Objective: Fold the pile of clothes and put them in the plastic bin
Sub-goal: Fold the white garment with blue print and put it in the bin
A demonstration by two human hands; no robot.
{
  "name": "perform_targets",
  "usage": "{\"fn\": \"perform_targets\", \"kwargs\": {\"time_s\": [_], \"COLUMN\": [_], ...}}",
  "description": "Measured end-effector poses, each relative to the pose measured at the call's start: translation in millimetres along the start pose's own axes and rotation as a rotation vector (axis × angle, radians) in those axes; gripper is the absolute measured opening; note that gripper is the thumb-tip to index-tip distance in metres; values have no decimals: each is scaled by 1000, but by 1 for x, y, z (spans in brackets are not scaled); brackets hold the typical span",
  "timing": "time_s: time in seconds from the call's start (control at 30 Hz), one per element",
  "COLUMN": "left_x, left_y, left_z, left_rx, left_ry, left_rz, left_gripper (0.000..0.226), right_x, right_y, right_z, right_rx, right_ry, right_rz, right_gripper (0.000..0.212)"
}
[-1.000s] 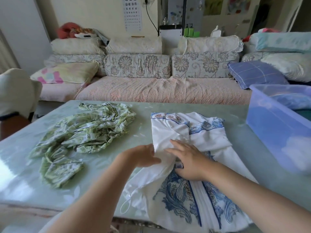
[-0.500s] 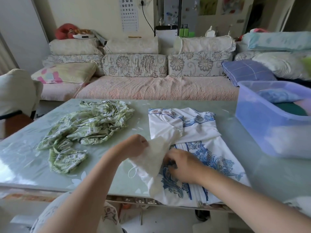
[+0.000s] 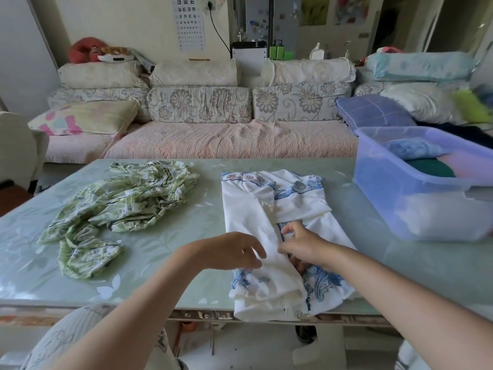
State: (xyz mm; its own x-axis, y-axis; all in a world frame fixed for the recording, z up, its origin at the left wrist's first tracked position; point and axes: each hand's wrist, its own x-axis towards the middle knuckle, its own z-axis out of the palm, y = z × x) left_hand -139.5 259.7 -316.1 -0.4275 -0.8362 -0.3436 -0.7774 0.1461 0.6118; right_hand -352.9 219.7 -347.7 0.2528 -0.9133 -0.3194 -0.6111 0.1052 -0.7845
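A white garment with blue print (image 3: 269, 206) lies partly folded on the table, its near end hanging over the front edge. My left hand (image 3: 232, 249) rests with relaxed fingers on the white flap folded over the garment's left side. Just to the right, my right hand (image 3: 301, 247) has its fingers curled at that flap's inner edge and seems to pinch the cloth. A crumpled green patterned garment (image 3: 125, 201) lies apart on the left of the table. The translucent blue plastic bin (image 3: 416, 209) stands at the right with folded clothes inside.
The pale green glass-topped table (image 3: 165, 257) has its front edge close to me. Behind it runs a long sofa (image 3: 226, 140) with cushions and pillows. A chair back (image 3: 16, 145) stands at the far left.
The white flap that my left hand held up has been laid over the garment's left side. My left hand let go and now rests on it. My right hand moved to the flap's edge.
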Motion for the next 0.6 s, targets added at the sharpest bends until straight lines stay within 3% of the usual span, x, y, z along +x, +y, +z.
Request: {"fn": "perform_targets", "kwargs": {"time_s": [0.13,0.2,0.3,0.4,0.5,0.6], "left_x": [-7,-6,-10,-15,-21,-27], "left_y": [-1,-1,-2,-3,0,-2], "left_z": [17,27,29,29,29,25], "left_rx": [226,284,314,334,301,321], "left_ry": [-99,-46,83,127,222,143], "left_rz": [-14,5,12,46,85,28], "left_gripper": [54,43,27,27,32,33], "right_x": [-15,-25,-31,-38,-45,-48], "right_y": [1,2,11,13,9,6], "right_z": [-1,-2,4,8,6,-6], "right_rx": [-163,-328,-650,-616,-806,-1060], "right_ry": [-125,-207,-94,17,126,194], "right_rz": [-237,-265,-330,-367,-479,-635], "right_gripper": [56,74,77,56,62,66]}}
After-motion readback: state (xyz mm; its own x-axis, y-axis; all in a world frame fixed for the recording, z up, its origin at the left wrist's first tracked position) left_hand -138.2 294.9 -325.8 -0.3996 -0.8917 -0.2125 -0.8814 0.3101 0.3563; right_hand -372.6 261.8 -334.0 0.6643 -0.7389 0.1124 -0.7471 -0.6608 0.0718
